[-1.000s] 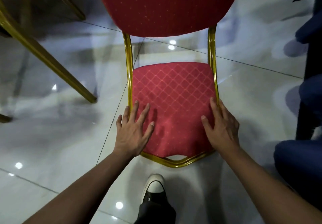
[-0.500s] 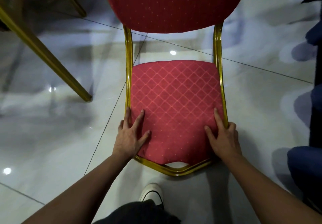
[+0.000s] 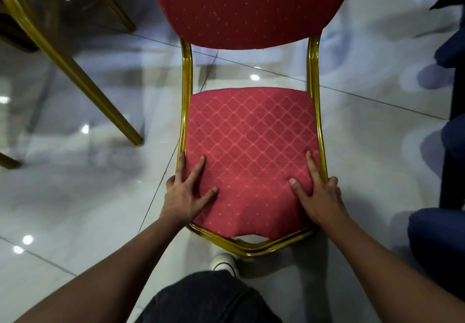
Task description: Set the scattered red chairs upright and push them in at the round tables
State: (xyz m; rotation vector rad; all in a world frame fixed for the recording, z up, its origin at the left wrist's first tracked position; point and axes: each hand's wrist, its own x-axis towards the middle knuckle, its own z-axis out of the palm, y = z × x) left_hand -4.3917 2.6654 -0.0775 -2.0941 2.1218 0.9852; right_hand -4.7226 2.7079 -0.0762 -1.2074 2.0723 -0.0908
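- The red chair (image 3: pixel 249 151) stands on the tiled floor (image 3: pixel 75 197), directly before the person.
- Left hand (image 3: pixel 185 194) grips the seat's left edge, fingers spread over the cushion.
- Right hand (image 3: pixel 318 197) grips the right edge, outer fingers curled round the gold frame (image 3: pixel 186 81).

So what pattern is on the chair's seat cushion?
A diamond lattice on red fabric, on the seat cushion, head view.

No text, label, brand, number or sign can be read anywhere in the view. The red chair (image 3: pixel 251 144) carries only a woven diamond lattice on its seat and small pale dots on its backrest, which are patterns and not lettering.
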